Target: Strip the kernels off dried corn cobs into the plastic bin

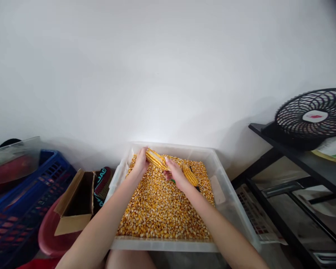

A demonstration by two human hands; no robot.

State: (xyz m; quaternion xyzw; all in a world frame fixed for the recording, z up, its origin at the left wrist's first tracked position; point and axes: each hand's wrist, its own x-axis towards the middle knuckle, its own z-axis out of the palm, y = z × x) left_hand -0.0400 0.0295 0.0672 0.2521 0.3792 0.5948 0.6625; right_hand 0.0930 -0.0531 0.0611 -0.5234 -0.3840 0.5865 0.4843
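Observation:
Between my two hands is a yellow corn cob (155,158), held over a clear plastic bin (232,194) of loose corn kernels (159,205). A pale strip without kernels runs along the cob's upper side. My left hand (142,161) is closed round its left end. At the right end, my right hand (174,172) grips the cob with the thumb on top. Another corn cob (189,175) lies on the kernels just right of my right hand. Something green and dark shows under and beside that hand, mostly hidden, and I cannot make out what it is.
A white wall (156,74) rises behind the bin. To the left are an open cardboard box (74,224), a red basin (49,233), a dark shoe (103,183) and a blue crate (14,209). A black fan (315,116) stands on a black shelf (302,164) at right.

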